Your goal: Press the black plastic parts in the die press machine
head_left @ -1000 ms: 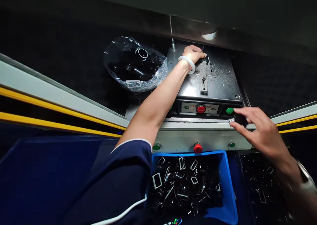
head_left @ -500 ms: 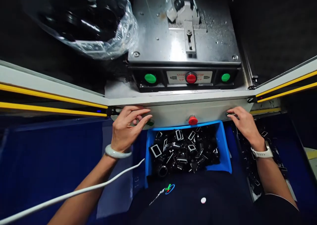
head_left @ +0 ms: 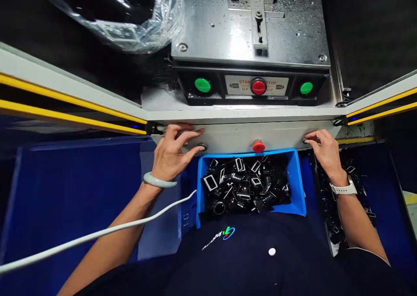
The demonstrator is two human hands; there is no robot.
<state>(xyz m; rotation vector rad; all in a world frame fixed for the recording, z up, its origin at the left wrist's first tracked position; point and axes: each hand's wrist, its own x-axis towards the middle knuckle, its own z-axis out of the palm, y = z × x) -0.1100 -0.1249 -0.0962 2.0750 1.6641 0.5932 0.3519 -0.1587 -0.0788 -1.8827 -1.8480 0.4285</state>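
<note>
My left hand (head_left: 173, 152) is at the left end of the pale front panel (head_left: 228, 137), its thumb tip on a round push button (head_left: 202, 147). The fingers of that hand are spread and bent above the thumb, with nothing held. At the panel's right end, my right hand (head_left: 325, 153) has its fingertips at a second small button (head_left: 304, 140), partly covered by them. Thumb and forefinger stand apart there, and nothing is held. Between the hands, a red mushroom-shaped button (head_left: 259, 146) sticks out of the panel.
Below the panel, a blue bin (head_left: 299, 187) holds several shiny black parts. Behind it stands a metal machine plate (head_left: 208, 39) with a clamp (head_left: 259, 24), above green and red buttons. A plastic bag (head_left: 166, 18) lies left. Yellow-striped bars (head_left: 81, 118) flank both sides; a white cable (head_left: 107, 231) crosses my left arm.
The view has tilted, so the machine sits higher and the clamp's top is cut off. My left thumb has come down onto its button. My right hand stays at its button.
</note>
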